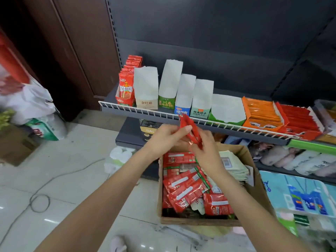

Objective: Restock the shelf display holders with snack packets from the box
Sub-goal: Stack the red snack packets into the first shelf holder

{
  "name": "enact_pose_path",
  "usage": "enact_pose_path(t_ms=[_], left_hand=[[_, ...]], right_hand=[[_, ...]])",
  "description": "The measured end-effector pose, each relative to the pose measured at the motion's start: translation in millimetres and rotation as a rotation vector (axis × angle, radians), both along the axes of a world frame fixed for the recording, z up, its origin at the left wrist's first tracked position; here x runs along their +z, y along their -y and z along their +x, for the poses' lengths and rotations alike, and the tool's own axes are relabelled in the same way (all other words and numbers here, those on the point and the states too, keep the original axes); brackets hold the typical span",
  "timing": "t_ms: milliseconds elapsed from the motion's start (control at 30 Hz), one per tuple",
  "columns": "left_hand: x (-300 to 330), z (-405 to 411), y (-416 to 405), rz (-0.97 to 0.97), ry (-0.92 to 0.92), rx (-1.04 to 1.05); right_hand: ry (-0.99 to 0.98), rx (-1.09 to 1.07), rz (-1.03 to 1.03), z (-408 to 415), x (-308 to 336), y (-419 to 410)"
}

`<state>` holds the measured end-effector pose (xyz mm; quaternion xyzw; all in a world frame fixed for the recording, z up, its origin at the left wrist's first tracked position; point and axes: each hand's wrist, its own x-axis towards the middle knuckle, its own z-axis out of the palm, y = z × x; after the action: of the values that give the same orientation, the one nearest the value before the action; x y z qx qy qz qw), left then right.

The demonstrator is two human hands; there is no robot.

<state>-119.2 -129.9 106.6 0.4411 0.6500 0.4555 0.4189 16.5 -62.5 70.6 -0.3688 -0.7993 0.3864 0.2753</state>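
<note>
Above the box (254,180), the left hand (163,137) and right hand (207,148) both pinch a few red packets (189,130), likely squaring them to slot into the red holder (125,100) on the shelf (163,113).

beige holder (147,102): 金针菇 | pale-green holder (200,112): 模鱼搭子 | black box (149,130): DAL…

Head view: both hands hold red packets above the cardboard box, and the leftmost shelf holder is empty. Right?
Not quite. In the head view the leftmost holder is not empty: red packets stand in it. The rest holds: the left hand and right hand both grip red packets above the cardboard box. The white holders next to it look empty.
</note>
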Motion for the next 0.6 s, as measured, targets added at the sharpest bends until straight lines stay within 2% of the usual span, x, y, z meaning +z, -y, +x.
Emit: enact_pose_path(t_ms=[67,200,267,333,400,533,600], left_hand=[[0.5,-36.5,8.0,0.044,-0.006,0.026],[-2.0,-123.8,15.3,0.075,-0.268,0.289],[0.9,-167.0,18.9,0.067,-0.226,0.269],[4.1,-205.9,22.4,0.103,-0.189,0.165],[6.4,-239.7,23.6,0.124,-0.229,0.122],[4.5,-292.1,14.9,0.145,-0.351,0.191],[3.3,-311.5,5.6,0.166,-0.345,0.200]], right_hand=[[-0.107,-0.026,-0.217,-35.4,4.8,0.7],[-0.252,-0.039,-0.545,-117.0,16.2,7.3],[-0.274,0.003,-0.617,-159.0,20.6,9.2],[-0.252,0.062,-0.641,-195.8,23.1,9.8],[-0.205,0.102,-0.594,-226.9,24.6,10.0],[-0.115,0.097,-0.436,-279.6,26.6,4.1],[-0.079,0.035,-0.344,-301.1,27.1,-5.4]])
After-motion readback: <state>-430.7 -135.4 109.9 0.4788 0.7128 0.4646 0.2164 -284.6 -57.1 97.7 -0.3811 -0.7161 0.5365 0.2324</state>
